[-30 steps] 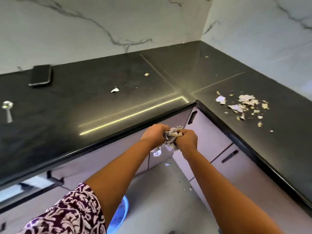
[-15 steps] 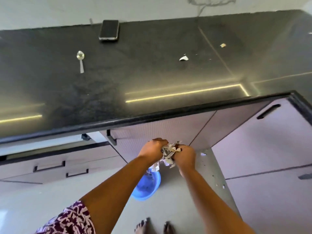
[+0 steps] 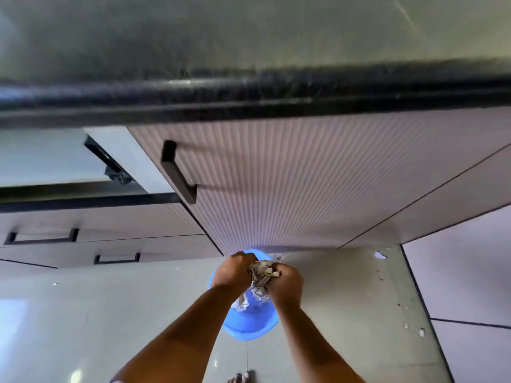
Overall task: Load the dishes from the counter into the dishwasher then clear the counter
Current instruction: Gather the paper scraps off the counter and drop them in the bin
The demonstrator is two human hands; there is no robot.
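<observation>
Both my hands are pressed together around a crumpled wad of paper scraps (image 3: 262,270). My left hand (image 3: 233,269) grips it from the left, my right hand (image 3: 287,280) from the right. The wad hangs directly above a blue bin (image 3: 249,324) that stands on the floor below the counter. Some crumpled paper (image 3: 243,302) shows inside the bin beneath my hands. The black counter edge (image 3: 249,89) runs blurred across the top; its surface shows nothing I can make out.
A ribbed cabinet door (image 3: 290,183) with a black handle (image 3: 177,172) stands open just behind the bin. Drawers (image 3: 83,239) lie to the left. Small scraps (image 3: 380,255) are scattered on the grey floor at right. My toes (image 3: 240,378) show at the bottom.
My view has swung down from the counter to the floor. Both hands, still closed on the paper wad, have moved over the blue bin. The phone, spoon and countertop scraps have left view.
</observation>
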